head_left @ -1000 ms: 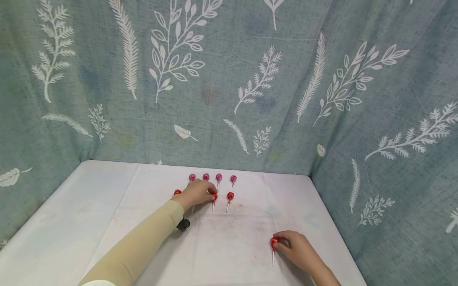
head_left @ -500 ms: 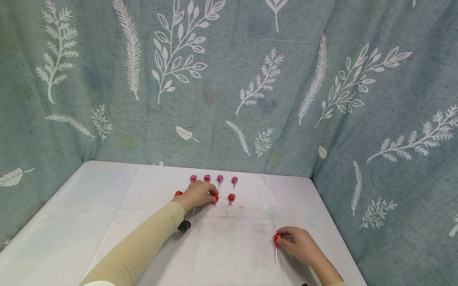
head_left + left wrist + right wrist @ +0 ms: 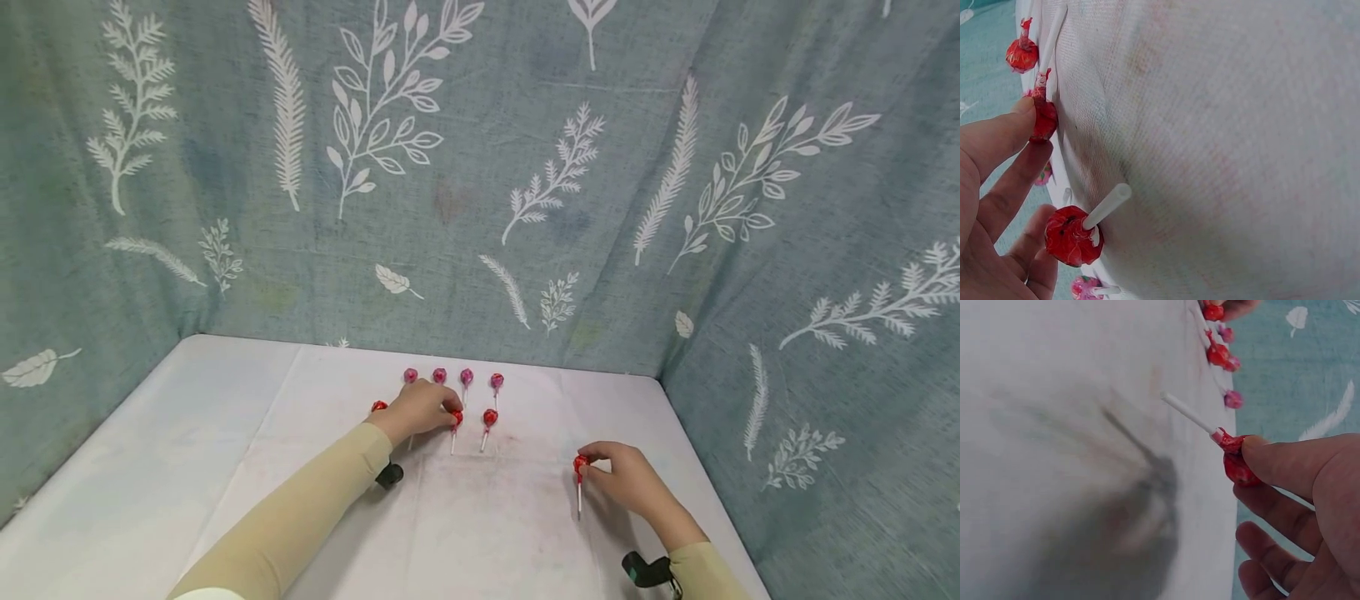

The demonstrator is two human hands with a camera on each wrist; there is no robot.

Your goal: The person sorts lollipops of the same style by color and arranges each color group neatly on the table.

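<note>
My left hand [image 3: 417, 408] pinches the head of a red-wrapped lollipop [image 3: 1044, 122] between thumb and finger; its white stick points toward me on the table. Farther right, my right hand [image 3: 626, 475] holds another red lollipop [image 3: 1238, 465] by its wrapped head, raised off the cloth with its shadow apart below. One red lollipop [image 3: 490, 417] lies just right of my left hand. A further red lollipop [image 3: 1074, 236] shows beneath the left fingers, and the head of a red lollipop [image 3: 379, 406] peeks out left of that hand.
Behind the red ones, several pink lollipops [image 3: 467, 377] form a row near the back edge of the white-covered table [image 3: 480, 533]. A leaf-patterned green curtain [image 3: 465, 208] rises behind and at the sides. Black devices sit at the left wrist [image 3: 388, 476] and right wrist [image 3: 647, 571].
My right hand has moved away from me, toward the back of the table, carrying its red lollipop. The left hand keeps its place on its lollipop; the head view shifts slightly.
</note>
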